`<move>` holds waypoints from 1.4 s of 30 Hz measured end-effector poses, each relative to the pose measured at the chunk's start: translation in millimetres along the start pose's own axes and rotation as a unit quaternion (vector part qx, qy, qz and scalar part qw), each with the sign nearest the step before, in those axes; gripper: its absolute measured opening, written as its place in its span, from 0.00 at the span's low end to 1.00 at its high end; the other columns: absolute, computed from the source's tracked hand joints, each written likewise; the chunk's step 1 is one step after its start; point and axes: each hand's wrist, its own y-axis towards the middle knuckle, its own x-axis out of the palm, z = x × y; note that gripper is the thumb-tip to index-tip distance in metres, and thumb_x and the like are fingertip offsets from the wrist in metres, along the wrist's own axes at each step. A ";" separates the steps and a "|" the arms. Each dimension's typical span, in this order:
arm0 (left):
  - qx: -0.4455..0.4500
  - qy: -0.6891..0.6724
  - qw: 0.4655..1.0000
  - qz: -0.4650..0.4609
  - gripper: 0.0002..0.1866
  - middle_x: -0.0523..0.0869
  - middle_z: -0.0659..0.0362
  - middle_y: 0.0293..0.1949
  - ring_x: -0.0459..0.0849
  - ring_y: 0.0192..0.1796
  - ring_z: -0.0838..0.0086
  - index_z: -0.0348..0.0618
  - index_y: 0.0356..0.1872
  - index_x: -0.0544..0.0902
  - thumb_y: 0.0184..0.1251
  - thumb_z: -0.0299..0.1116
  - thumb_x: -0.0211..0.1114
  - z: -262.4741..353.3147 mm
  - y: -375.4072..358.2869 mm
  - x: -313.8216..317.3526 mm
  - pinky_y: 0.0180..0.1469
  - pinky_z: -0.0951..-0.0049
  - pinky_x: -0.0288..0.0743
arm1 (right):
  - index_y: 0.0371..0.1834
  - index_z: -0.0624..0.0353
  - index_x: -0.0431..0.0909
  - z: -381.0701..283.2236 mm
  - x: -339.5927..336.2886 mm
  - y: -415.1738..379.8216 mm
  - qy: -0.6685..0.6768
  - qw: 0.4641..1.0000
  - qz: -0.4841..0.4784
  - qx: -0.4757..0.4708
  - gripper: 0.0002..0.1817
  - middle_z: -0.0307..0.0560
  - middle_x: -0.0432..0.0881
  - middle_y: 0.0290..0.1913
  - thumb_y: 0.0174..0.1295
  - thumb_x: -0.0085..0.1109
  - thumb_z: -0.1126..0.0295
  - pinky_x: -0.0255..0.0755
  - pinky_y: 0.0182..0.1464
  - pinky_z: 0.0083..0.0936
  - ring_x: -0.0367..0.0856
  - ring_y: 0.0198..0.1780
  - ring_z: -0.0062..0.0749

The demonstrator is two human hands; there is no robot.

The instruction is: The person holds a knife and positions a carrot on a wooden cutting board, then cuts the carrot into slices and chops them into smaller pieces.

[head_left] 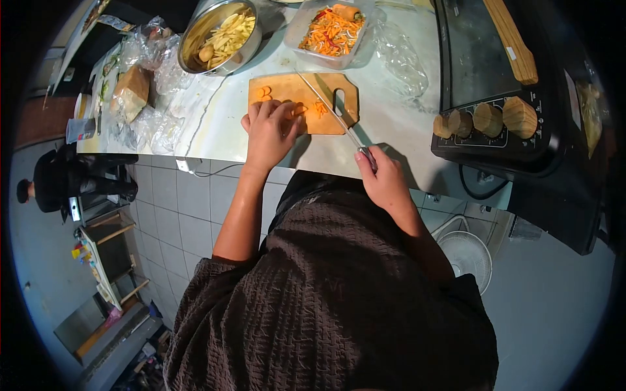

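Small orange carrot pieces (320, 109) lie on the brown wooden cutting board (293, 83); the left hand (268, 129) curls over its near-left part, fingers' grip unclear. Off the board's near-right corner, the right hand (383, 176) clamps a long silver-bladed knife (331, 109).

The brightly lit countertop (225, 124) carries shadows; curved fisheye edges fade to black.

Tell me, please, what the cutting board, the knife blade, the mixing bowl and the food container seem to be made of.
Cutting board: probably wood, matte; warm brown surface, though grain is unclear.
Knife blade: likely steel, smooth; thin, grey, lightly shining.
Mixing bowl: apparently stainless steel, polished; silvery wall with bright reflections.
Food container: probably plastic, smooth; its walls look pale and translucent.
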 end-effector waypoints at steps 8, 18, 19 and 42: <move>-0.012 0.005 1.000 0.013 0.10 0.79 0.60 0.43 0.70 0.52 0.60 0.51 0.39 0.87 0.56 0.39 0.70 -2.1 7.1 5.7 0.52 0.58 0.58 | 0.35 0.65 0.70 -10.8 27.9 -3.2 -0.028 0.998 -0.041 0.028 0.14 0.64 0.78 0.27 0.70 0.47 0.63 0.67 0.35 0.50 0.77 0.35 0.65; -0.068 -0.003 0.997 0.040 0.08 0.79 0.59 0.43 0.68 0.52 0.58 0.48 0.29 0.86 0.52 0.39 0.71 8.8 0.4 10.6 0.51 0.54 0.56 | 0.35 0.64 0.70 -18.4 46.1 -3.8 -0.042 0.999 -0.010 0.024 0.12 0.64 0.79 0.27 0.70 0.47 0.64 0.67 0.35 0.53 0.77 0.34 0.65; -0.070 0.000 0.996 0.046 0.07 0.79 0.58 0.42 0.68 0.51 0.57 0.48 0.29 0.86 0.53 0.38 0.70 10.8 0.3 9.6 0.51 0.54 0.57 | 0.35 0.64 0.70 -19.9 46.9 -4.4 -0.046 0.999 -0.001 0.029 0.12 0.64 0.78 0.27 0.70 0.47 0.64 0.67 0.34 0.53 0.77 0.33 0.65; -0.132 -0.003 0.987 -0.096 0.13 0.79 0.55 0.46 0.68 0.53 0.54 0.50 0.34 0.89 0.56 0.46 0.69 -0.9 22.1 6.8 0.53 0.52 0.58 | 0.36 0.66 0.70 -25.2 72.5 -2.9 -0.122 0.991 0.002 0.052 0.17 0.67 0.79 0.28 0.72 0.44 0.60 0.69 0.37 0.56 0.78 0.33 0.67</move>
